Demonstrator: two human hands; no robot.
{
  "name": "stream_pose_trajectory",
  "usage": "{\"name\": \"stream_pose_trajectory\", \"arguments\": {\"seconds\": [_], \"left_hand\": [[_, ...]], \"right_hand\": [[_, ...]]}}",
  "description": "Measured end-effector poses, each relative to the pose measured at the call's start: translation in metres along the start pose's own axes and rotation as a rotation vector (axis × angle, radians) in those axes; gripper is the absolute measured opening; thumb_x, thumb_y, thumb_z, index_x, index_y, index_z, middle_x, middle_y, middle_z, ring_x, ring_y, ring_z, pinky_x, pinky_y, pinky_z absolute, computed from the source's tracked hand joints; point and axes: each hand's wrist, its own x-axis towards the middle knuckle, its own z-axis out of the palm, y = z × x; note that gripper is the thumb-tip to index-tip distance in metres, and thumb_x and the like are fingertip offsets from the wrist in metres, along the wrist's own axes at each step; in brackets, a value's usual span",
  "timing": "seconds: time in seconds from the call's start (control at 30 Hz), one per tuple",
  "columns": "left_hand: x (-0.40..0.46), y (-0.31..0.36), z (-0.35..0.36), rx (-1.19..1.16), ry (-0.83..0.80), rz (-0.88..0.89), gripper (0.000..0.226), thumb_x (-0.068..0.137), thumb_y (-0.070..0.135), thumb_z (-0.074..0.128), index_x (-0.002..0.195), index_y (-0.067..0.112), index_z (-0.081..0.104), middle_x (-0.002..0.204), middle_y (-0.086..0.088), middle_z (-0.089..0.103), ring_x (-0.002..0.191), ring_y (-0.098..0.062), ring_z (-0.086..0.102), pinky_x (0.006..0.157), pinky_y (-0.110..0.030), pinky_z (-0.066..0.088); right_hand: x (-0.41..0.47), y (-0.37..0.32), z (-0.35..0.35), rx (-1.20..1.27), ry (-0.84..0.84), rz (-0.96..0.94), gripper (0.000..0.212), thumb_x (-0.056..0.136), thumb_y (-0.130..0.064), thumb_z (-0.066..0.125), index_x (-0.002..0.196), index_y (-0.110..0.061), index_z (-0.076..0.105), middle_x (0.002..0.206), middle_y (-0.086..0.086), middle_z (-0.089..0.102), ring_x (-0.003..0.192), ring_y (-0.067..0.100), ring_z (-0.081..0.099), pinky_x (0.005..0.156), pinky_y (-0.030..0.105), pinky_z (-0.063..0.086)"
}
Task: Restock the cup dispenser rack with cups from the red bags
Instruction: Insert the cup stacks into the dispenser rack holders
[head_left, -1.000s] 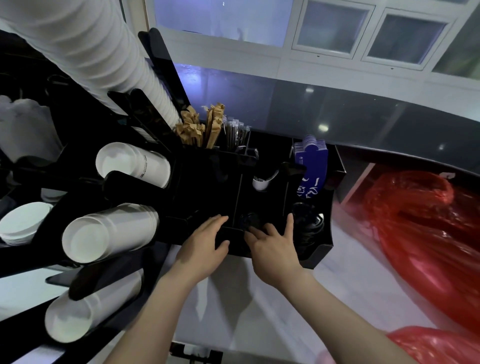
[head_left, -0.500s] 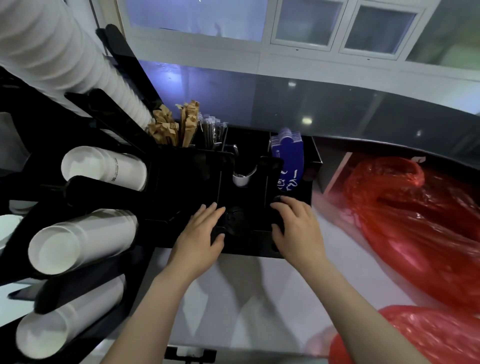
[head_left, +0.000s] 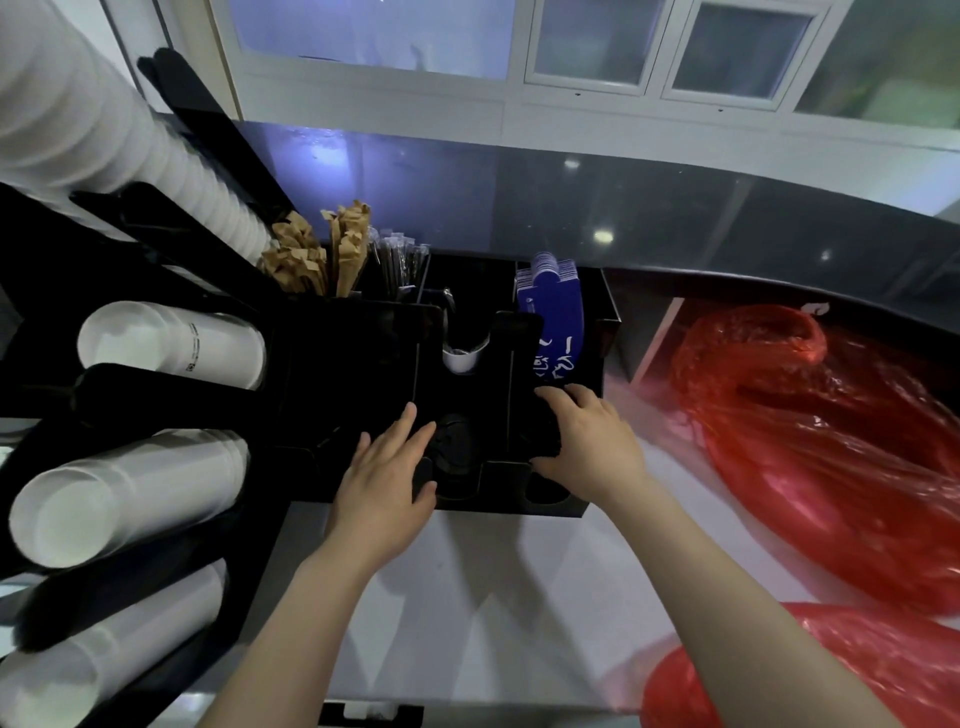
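The black cup dispenser rack (head_left: 130, 387) fills the left side, with stacks of white cups (head_left: 124, 493) lying in its slots and a long white stack (head_left: 104, 135) slanting at top left. Two red bags lie on the right: a large one (head_left: 831, 441) on the counter and another (head_left: 805, 670) at the lower right. My left hand (head_left: 387, 478) rests with straight fingers on the front of a black organizer (head_left: 561, 506), thumb over its front wall. My right hand (head_left: 587, 441) curls fingers and thumb round a stack of black lids (head_left: 543, 431) in the right compartment.
The organizer also holds brown packets (head_left: 311, 254), wrapped straws (head_left: 400, 265), blue sleeves (head_left: 556, 322) and a white cup (head_left: 462, 358). A dark backsplash and windows lie behind. White counter (head_left: 493, 597) stretches in front of the organizer.
My right hand has moved from the organizer's middle compartment to the right one and closed on the black lids. My left hand has stayed at the front wall.
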Motion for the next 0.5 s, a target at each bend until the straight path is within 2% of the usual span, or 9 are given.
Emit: {"name": "stream_pose_trajectory", "arguments": {"seconds": [0.17,0.3,0.4,0.5], "left_hand": [[-0.001,0.000,0.000,-0.002,-0.001,-0.015,0.064,0.092,0.029,0.055,0.150,0.028,0.026,0.159,0.013,0.001,0.144,-0.011,0.016,0.111,-0.021,-0.009],[0.000,0.002,0.000,-0.024,-0.005,-0.054,0.064,0.092,0.030,0.055,0.149,0.032,0.026,0.148,0.025,-0.008,0.140,-0.011,0.009,0.114,-0.027,0.001],[0.000,0.004,-0.002,-0.025,-0.017,-0.079,0.063,0.092,0.030,0.055,0.149,0.033,0.026,0.145,0.028,-0.008,0.142,-0.016,0.012,0.116,-0.034,0.011],[-0.001,0.005,-0.004,-0.019,-0.021,-0.081,0.063,0.092,0.030,0.056,0.149,0.033,0.027,0.145,0.027,-0.008,0.143,-0.018,0.014,0.116,-0.035,0.013]], "right_hand": [[-0.006,0.004,-0.006,0.077,0.010,-0.029,0.083,0.069,-0.036,0.079,0.140,-0.037,0.038,0.148,0.001,0.033,0.131,0.029,0.035,0.102,0.043,0.040],[-0.009,0.009,-0.008,0.149,0.011,-0.035,0.084,0.068,-0.037,0.082,0.140,-0.038,0.039,0.149,-0.002,0.031,0.133,0.026,0.032,0.104,0.038,0.038],[-0.013,0.011,-0.007,0.242,0.082,-0.022,0.083,0.069,-0.035,0.082,0.140,-0.037,0.039,0.149,-0.003,0.032,0.133,0.025,0.031,0.103,0.035,0.035],[-0.016,0.012,-0.007,0.332,0.166,-0.013,0.083,0.069,-0.033,0.083,0.140,-0.036,0.041,0.149,-0.004,0.033,0.132,0.021,0.030,0.102,0.028,0.031]]}}
